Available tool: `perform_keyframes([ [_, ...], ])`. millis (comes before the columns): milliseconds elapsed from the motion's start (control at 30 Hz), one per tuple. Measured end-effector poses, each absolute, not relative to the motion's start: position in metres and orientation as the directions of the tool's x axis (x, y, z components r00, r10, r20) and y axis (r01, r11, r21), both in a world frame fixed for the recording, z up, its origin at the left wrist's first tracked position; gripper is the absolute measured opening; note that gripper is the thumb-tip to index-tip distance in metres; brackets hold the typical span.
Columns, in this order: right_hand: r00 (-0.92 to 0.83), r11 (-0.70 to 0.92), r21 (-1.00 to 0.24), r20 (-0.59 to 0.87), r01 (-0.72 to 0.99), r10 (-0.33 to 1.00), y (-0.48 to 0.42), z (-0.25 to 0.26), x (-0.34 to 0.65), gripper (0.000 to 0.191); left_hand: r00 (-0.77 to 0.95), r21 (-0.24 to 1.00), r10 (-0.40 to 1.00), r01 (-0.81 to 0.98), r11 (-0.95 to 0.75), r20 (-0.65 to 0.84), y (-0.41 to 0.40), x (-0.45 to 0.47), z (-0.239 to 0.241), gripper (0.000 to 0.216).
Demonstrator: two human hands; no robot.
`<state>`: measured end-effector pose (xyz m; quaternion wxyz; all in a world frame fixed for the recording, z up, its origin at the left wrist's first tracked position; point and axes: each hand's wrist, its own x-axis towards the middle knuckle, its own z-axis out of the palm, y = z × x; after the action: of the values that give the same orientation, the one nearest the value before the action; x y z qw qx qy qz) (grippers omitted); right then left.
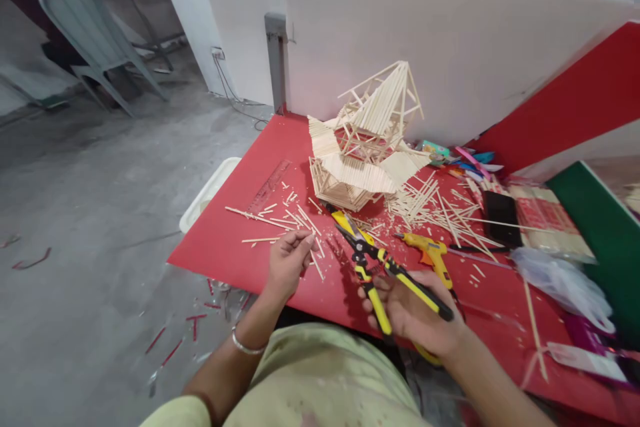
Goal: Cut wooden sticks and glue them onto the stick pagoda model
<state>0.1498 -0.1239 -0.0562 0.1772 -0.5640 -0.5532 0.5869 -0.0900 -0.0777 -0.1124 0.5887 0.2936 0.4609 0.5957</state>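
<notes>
My right hand (417,310) is closed round the yellow-and-black handles of a pair of cutting pliers (373,260), its jaws pointing up-left over the red table (240,253). My left hand (289,259) pinches a thin wooden stick (295,234) just left of the jaws. Behind them stands a model house of wooden sticks (367,140) with a pitched roof. Loose sticks (280,217) and offcuts lie scattered in front of it.
A yellow glue gun (425,250) lies right of the pliers. A pile of long sticks (450,213), a black object (500,213), packets and a plastic bag (560,280) crowd the right side. A transparent ruler (269,185) lies left. A white partition (400,33) backs the table; a chair (90,33) stands far left.
</notes>
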Motion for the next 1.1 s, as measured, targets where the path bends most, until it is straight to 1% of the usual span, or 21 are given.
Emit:
perform_keyframes([
  [100,-0.325,-0.291,-0.837,-0.466,0.464,0.823,-0.135,-0.049,0.131,0.045,-0.124,0.902,0.977,-0.418,0.108,-0.175,-0.077,-0.087,-0.105,0.023],
  [167,-0.327,-0.203,-0.843,-0.400,0.498,0.856,-0.136,-0.051,0.121,0.048,-0.120,0.918,0.981,-0.384,0.098,-0.155,-0.077,-0.086,-0.099,0.023],
  [233,-0.301,-0.081,-0.831,-0.288,0.550,0.909,-0.134,-0.055,0.117,0.057,-0.119,0.939,0.984,-0.334,0.086,-0.132,-0.077,-0.085,-0.094,0.022],
  [333,-0.275,0.081,-0.737,-0.145,0.671,0.951,-0.127,-0.062,0.116,0.070,-0.096,0.961,0.990,-0.266,0.070,-0.099,-0.079,-0.084,-0.090,0.021],
  [467,-0.314,0.201,-0.602,-0.087,0.773,0.945,-0.120,-0.065,0.118,0.076,-0.065,0.965,0.996,-0.257,0.047,-0.066,-0.081,-0.081,-0.092,0.021],
  [567,-0.327,0.245,-0.532,-0.064,0.810,0.943,-0.118,-0.064,0.116,0.078,-0.075,0.962,0.996,-0.272,0.027,-0.050,-0.082,-0.081,-0.093,0.021],
  [667,-0.327,0.264,-0.500,-0.042,0.825,0.944,-0.116,-0.062,0.115,0.077,-0.056,0.965,0.998,-0.262,0.013,-0.028,-0.082,-0.081,-0.093,0.020],
  [933,-0.345,0.281,-0.502,-0.038,0.818,0.938,-0.111,-0.059,0.113,0.064,-0.030,0.987,0.999,-0.162,-0.017,0.012,-0.082,-0.083,-0.093,0.019],
  [1100,-0.350,0.293,-0.516,-0.014,0.805,0.937,-0.111,-0.059,0.112,0.065,-0.033,0.991,0.999,-0.130,-0.007,0.002,-0.082,-0.083,-0.092,0.019],
])
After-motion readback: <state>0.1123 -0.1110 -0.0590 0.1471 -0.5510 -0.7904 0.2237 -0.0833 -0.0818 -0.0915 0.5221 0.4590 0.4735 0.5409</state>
